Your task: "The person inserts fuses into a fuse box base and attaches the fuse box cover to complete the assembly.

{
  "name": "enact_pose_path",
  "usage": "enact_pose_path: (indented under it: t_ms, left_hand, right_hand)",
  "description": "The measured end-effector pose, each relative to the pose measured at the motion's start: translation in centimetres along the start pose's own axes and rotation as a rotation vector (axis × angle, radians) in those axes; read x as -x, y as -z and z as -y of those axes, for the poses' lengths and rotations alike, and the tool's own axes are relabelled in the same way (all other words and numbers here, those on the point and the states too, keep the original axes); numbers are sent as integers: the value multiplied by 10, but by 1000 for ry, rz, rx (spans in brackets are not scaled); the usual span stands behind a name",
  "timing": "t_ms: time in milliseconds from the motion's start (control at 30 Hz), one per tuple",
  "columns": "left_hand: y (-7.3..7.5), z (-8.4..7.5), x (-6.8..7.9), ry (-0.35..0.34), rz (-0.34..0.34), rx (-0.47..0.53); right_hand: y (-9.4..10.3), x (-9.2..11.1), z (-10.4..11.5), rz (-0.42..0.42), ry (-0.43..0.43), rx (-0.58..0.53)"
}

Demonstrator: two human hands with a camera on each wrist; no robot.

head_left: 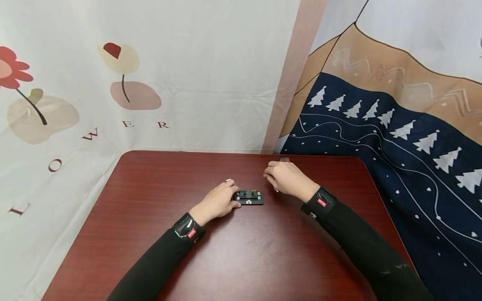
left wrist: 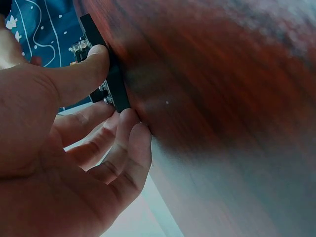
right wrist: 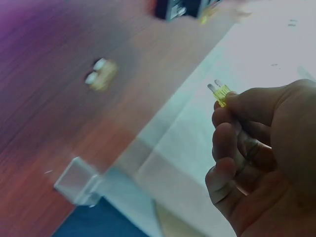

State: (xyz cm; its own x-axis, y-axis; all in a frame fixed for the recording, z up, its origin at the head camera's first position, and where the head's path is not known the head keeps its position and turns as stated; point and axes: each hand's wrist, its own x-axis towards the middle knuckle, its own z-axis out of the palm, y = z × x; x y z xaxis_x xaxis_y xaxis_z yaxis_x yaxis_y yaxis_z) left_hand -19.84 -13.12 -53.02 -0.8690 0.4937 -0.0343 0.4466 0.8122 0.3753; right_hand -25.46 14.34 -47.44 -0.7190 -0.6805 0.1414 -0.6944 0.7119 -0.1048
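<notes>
On the table lies a black fuse holder [head_left: 248,197] with metal terminals and screws on top. My left hand [head_left: 218,202] holds its left end, the thumb [left wrist: 98,59] on one side and fingers on the other. To the right of the holder and above the table, my right hand [head_left: 288,177] pinches a small yellow blade fuse [right wrist: 222,95] between thumb and fingers. The two metal prongs of the fuse point away from the hand. In the right wrist view the holder's end [right wrist: 180,7] shows at the top edge.
A small amber piece [right wrist: 102,75] with two whitish ends, blurred, lies on the reddish-brown table [head_left: 241,251]. A clear plastic cover or box [right wrist: 78,181] sits near the table's far edge, beyond my right hand. Printed cloths [head_left: 211,75] hang behind the table.
</notes>
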Motion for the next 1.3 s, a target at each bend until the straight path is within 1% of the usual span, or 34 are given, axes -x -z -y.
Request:
enact_pose_path:
  t_ms: [133,367,633,867,1300]
  left_hand:
    - [-1,1,-1,1,6,-11]
    - [-1,1,0,-9,-3,-7]
    - [-1,1,1,-11,-14,2]
    - [0,1,1,-5,-6,-2]
    - [1,0,2,-12,-8,4]
  right_hand:
    - [6,2,15,-11,53,3]
    - [7,3,32,10,79,-8]
    - [-6,2,36,63,105,3]
    - [-14,2,40,67,143,-11]
    - [-23,-2,42,105,129,13]
